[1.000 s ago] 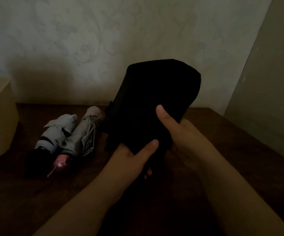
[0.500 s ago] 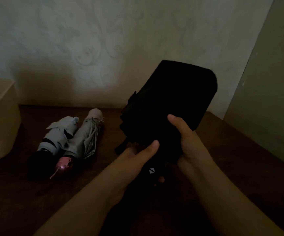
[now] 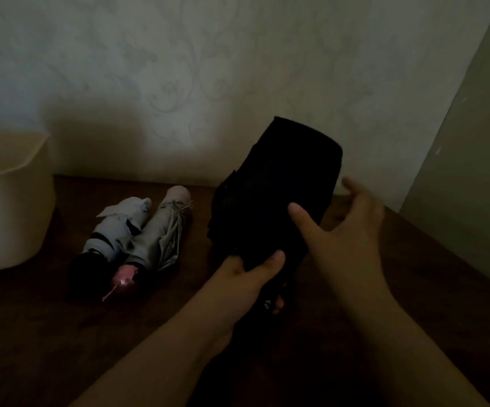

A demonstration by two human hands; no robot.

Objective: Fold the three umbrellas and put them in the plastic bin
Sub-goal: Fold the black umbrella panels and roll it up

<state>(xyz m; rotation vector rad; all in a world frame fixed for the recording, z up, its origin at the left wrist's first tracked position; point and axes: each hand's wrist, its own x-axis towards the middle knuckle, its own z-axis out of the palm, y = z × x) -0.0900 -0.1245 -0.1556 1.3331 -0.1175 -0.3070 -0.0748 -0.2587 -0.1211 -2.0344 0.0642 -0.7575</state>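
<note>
I hold a black umbrella (image 3: 279, 189), its canopy bunched and tilted up to the right above the table. My left hand (image 3: 249, 274) grips its lower end near the handle. My right hand (image 3: 340, 230) is at the canopy's right side, thumb lying on the fabric and fingers spread loosely behind it. Two folded umbrellas lie side by side on the table to the left: a light blue one (image 3: 117, 227) with a black handle and a grey one (image 3: 158, 233) with a pink handle. The cream plastic bin (image 3: 12, 207) stands at the far left.
The dark wooden table (image 3: 61, 333) meets a patterned wall at the back. A pale panel (image 3: 472, 171) stands at the right, close to the table's right edge. The room is dim.
The black umbrella has shifted right and lower in view. My right hand has loosened from its grip on the canopy, its fingers now spread. The left hand keeps its grip.
</note>
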